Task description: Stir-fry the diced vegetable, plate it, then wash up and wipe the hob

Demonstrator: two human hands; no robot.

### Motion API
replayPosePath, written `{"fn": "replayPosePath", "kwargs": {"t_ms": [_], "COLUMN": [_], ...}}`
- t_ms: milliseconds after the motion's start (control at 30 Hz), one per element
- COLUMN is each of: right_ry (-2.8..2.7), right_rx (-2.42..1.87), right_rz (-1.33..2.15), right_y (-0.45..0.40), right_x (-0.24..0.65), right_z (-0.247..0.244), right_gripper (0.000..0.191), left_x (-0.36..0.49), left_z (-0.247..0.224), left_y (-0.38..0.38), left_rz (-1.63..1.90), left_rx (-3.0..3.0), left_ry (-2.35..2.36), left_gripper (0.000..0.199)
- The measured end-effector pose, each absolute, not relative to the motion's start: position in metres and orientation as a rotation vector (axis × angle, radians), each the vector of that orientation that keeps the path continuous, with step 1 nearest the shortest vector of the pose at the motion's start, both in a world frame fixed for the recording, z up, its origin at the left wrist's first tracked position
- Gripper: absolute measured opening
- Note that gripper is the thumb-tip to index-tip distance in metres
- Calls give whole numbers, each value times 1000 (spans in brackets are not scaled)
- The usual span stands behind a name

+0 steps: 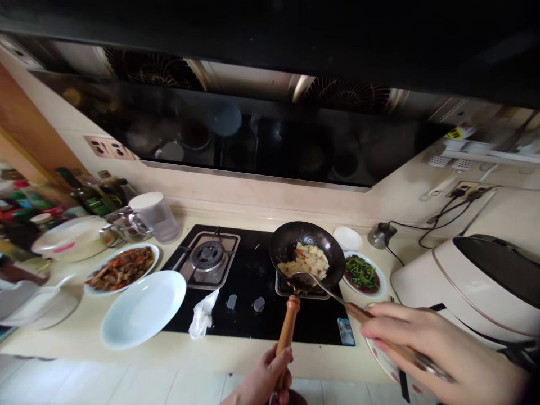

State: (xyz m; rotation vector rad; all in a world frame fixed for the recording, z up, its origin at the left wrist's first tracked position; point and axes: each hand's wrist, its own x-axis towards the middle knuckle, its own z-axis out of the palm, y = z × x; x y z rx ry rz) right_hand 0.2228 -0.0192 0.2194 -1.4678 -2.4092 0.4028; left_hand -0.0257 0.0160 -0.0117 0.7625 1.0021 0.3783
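Observation:
My left hand [274,371] is wrapped round the wooden handle [287,326] of a dark wok [332,239]. The wok sits over the right burner, tilted so that its inside faces me. Pale sliced pieces of food [312,260] with a few red bits lie in its bottom. In my right hand [430,343] is a spatula [358,313] with a wooden handle and a metal shaft. Its metal head touches the near side of the food, and part of that head is hidden.
An empty pale plate [143,309] overlaps the hob's left edge, near a plate of cooked meat [122,269]. Right of the wok are a dish of greens [361,274] and a white cooker [459,287]. A crumpled tissue [204,315] lies by the knobs. The range hood [253,140] hangs low above.

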Motion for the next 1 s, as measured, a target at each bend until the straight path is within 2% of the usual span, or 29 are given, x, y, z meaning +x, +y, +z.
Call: {"fn": "replayPosePath", "kwargs": {"t_ms": [100, 200, 400, 500, 600, 700, 900, 1000], "right_ry": [-2508, -2369, -1770, -1370, -1129, -1374, -2211, -2424], "right_rx": [-1537, -1600, -1923, -1951, -1782, -1655, -1460, -1424], "right_rz": [443, 326, 125, 361, 573, 604, 376, 413], "right_y": [4, 38, 99, 121, 123, 101, 39, 29], "right_x": [199, 208, 270, 275, 264, 251, 226, 201], "right_z": [193, 176, 209, 182, 138, 130, 220, 235], "right_gripper": [21, 25, 16, 17, 24, 26, 19, 20], "left_x": [-26, -26, -26, -26, -28, -30, -30, -30], "left_z": [-9, -5, -9, -12, -12, -9, -3, -6], "left_y": [14, 11, 13, 16, 17, 17, 22, 23], "left_rz": [392, 420, 394, 386, 405, 399, 386, 372], "left_rx": [719, 671, 689, 731, 750, 745, 855, 889], "left_ry": [993, 1013, 1007, 987, 982, 971, 1014, 1031], "left_gripper": [72, 66, 72, 73, 69, 68, 71, 75]}}
